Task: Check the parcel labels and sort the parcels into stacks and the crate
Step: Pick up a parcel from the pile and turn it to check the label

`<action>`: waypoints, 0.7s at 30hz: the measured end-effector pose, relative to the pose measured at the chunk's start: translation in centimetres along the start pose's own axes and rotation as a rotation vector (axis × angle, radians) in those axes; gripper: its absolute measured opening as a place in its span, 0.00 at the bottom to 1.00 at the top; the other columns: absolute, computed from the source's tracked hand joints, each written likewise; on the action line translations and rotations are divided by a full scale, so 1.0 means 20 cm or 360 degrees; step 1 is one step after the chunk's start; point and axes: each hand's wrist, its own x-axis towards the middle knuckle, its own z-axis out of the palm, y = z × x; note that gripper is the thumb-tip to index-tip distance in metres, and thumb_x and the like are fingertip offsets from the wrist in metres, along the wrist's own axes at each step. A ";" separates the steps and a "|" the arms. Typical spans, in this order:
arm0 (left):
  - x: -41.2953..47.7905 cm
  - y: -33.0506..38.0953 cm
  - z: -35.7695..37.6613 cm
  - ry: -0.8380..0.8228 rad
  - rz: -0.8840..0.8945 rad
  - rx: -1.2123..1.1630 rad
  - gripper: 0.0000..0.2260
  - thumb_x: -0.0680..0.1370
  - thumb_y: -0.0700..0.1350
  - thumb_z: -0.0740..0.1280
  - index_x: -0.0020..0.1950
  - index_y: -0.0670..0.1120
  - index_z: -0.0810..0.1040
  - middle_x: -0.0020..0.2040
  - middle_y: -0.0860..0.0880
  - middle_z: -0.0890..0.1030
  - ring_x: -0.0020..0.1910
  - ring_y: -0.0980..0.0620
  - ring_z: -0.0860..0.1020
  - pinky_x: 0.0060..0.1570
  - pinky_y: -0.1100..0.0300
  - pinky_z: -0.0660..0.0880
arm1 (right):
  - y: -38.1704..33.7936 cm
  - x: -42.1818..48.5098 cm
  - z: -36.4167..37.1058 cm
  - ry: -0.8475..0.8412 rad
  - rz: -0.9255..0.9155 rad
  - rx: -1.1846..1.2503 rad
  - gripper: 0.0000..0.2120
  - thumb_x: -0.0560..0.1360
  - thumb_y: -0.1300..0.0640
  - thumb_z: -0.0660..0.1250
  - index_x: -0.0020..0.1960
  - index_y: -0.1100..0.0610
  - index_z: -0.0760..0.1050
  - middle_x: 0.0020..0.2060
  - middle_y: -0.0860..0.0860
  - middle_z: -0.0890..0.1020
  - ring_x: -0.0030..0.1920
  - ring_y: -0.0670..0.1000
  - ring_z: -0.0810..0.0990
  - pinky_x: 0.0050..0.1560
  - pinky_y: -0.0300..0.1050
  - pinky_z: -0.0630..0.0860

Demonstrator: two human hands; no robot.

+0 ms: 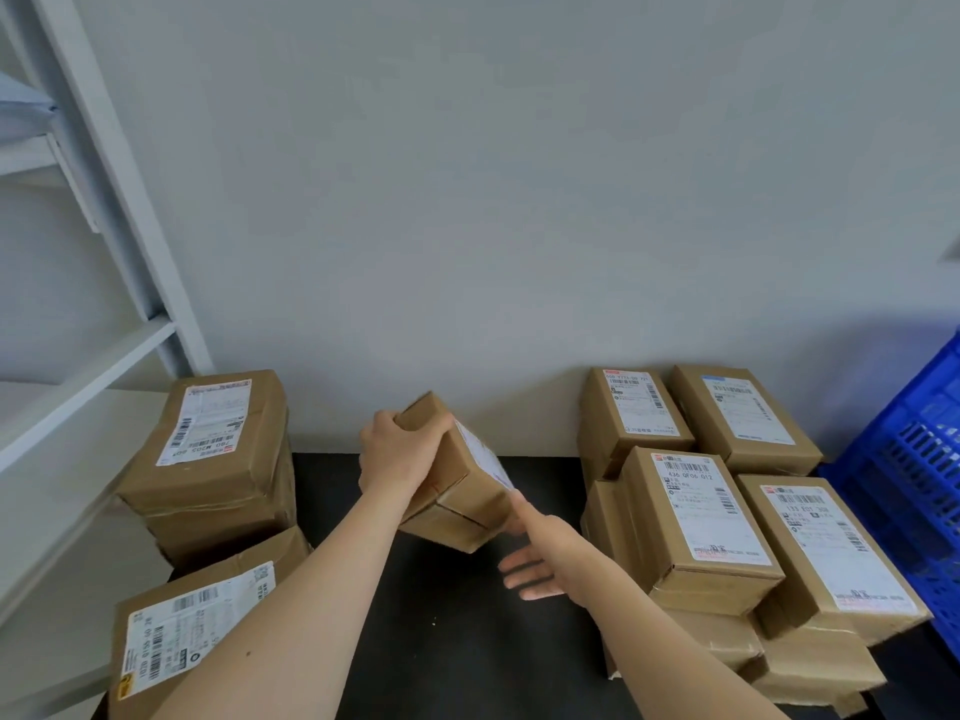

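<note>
A brown cardboard parcel (460,485) is held tilted above the black table (441,641), its white label facing right. My left hand (400,449) grips its far upper end with curled fingers. My right hand (540,553) is at its near lower corner, fingers straight, thumb touching the box. A stack of parcels (218,459) stands at the left, with another labelled parcel (197,626) in front of it. Several stacked parcels (701,517) fill the right side. The blue plastic crate (909,459) is at the far right.
A white metal shelf unit (93,356) stands on the left, close to the left stack. A plain wall runs behind the table. Bare black table surface lies between the left and right stacks.
</note>
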 end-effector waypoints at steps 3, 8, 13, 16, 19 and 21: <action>-0.04 0.01 -0.02 0.0113 -0.0017 -0.0309 0.30 0.67 0.62 0.68 0.63 0.50 0.66 0.59 0.49 0.67 0.55 0.45 0.73 0.56 0.43 0.75 | -0.04 -0.03 0.05 -0.0111 -0.0029 0.0405 0.39 0.73 0.30 0.54 0.76 0.52 0.54 0.58 0.62 0.79 0.53 0.60 0.82 0.50 0.52 0.81; -0.14 0.04 0.00 0.0205 0.0088 -0.0679 0.23 0.71 0.57 0.70 0.59 0.51 0.64 0.61 0.49 0.66 0.53 0.48 0.73 0.48 0.53 0.74 | -0.12 -0.11 0.12 -0.0301 -0.0207 0.0996 0.41 0.71 0.32 0.62 0.76 0.49 0.53 0.64 0.65 0.72 0.60 0.65 0.76 0.59 0.60 0.75; -0.23 0.07 0.02 0.0127 0.0216 -0.0872 0.24 0.73 0.55 0.70 0.61 0.51 0.63 0.59 0.49 0.67 0.52 0.52 0.73 0.40 0.62 0.70 | -0.19 -0.18 0.10 -0.0250 -0.0356 0.1331 0.31 0.71 0.41 0.69 0.68 0.48 0.61 0.58 0.63 0.74 0.58 0.64 0.77 0.63 0.64 0.70; -0.27 0.11 0.04 0.0034 0.0226 -0.0927 0.20 0.76 0.59 0.65 0.59 0.50 0.64 0.54 0.50 0.72 0.47 0.57 0.73 0.39 0.63 0.69 | -0.23 -0.22 0.02 -0.0034 -0.0417 0.1422 0.26 0.71 0.45 0.71 0.64 0.50 0.66 0.56 0.61 0.76 0.56 0.61 0.77 0.60 0.61 0.74; -0.27 0.16 0.07 -0.0090 0.0139 -0.0933 0.16 0.79 0.60 0.58 0.57 0.49 0.65 0.49 0.51 0.73 0.45 0.57 0.73 0.43 0.60 0.70 | -0.25 -0.26 -0.10 0.0210 -0.0460 0.1356 0.25 0.70 0.48 0.71 0.64 0.51 0.69 0.55 0.58 0.78 0.55 0.58 0.78 0.55 0.55 0.76; -0.27 0.20 0.11 -0.0243 0.0124 -0.0936 0.16 0.79 0.60 0.58 0.56 0.49 0.65 0.51 0.50 0.74 0.50 0.54 0.74 0.51 0.55 0.75 | -0.26 -0.28 -0.18 0.0281 -0.0493 0.1332 0.24 0.69 0.49 0.72 0.63 0.51 0.71 0.54 0.56 0.80 0.53 0.56 0.79 0.52 0.52 0.77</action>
